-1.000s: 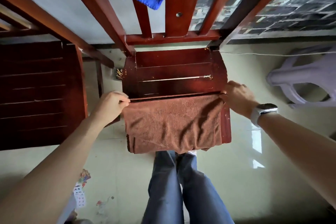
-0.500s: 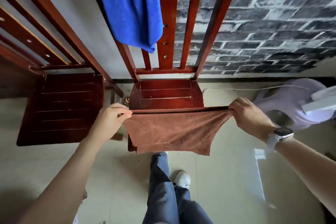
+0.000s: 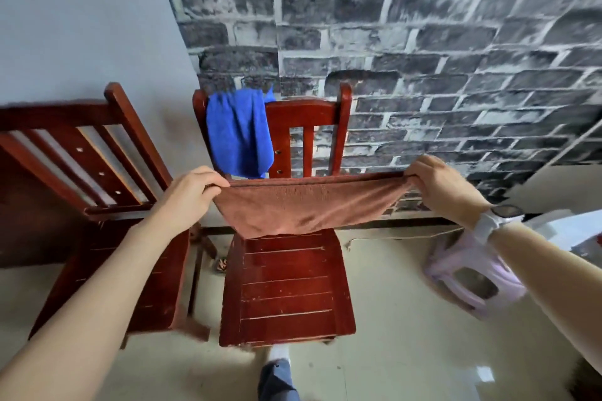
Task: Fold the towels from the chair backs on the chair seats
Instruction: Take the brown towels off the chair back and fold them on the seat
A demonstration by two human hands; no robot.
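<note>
Brick wall behind, brown towel (image 3: 303, 208) folded, stretched taut

Soft, even daylight fills the room. A pale glare patch shines on the glossy floor (image 3: 485, 373) at lower right. Shadows are faint. Wide-angle distortion bends the brick wall (image 3: 423, 42) toward the edges, and the lilac stool (image 3: 475, 283) looks motion-blurred.

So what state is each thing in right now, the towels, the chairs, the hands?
Brown towel: folded, held stretched in the air above the seat.
Blue towel: unfolded, draped over the chair back.
Middle chair: upright, seat bare.
Left chair: upright, no towel on it.
Left hand: pinches the brown towel's left end.
Right hand: pinches its right end.
Plastic stool: tipped on its side on the floor.
</note>
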